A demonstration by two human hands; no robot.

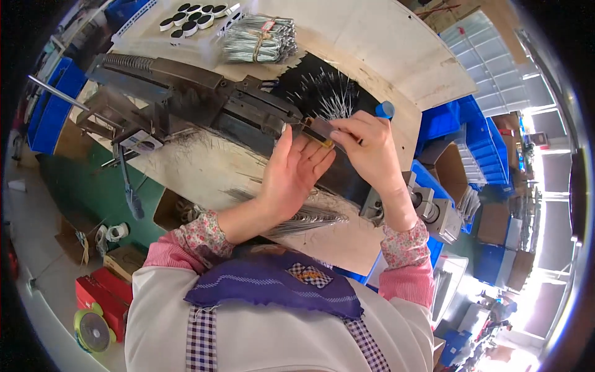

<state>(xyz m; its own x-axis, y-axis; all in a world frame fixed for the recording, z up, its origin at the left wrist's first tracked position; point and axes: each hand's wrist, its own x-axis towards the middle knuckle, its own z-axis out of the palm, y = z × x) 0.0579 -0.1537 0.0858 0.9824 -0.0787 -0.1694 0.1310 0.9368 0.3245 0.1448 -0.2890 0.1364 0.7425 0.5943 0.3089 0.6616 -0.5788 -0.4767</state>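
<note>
A dark metal bench machine (254,111) runs across the worktable. At its right end sits a small brownish block (320,128) with a yellow lower edge. My left hand (288,173) lies palm up just below that block, its fingers stretched out and its thumb raised beside the machine. From the right, my right hand (369,146) reaches over the block with thumb and fingers pinched at its edge. What sits between those fingertips is hidden. Beyond the block, many loose thin metal wire pieces (338,99) lie on a black sheet.
A tied bundle of silvery wires (260,40) lies at the back beside a white tray (145,31) with round black-and-white pieces. More dark wires (310,220) lie near my left wrist. A blue cap (385,110) stands right of the sheet. Blue bins (480,139) are at right.
</note>
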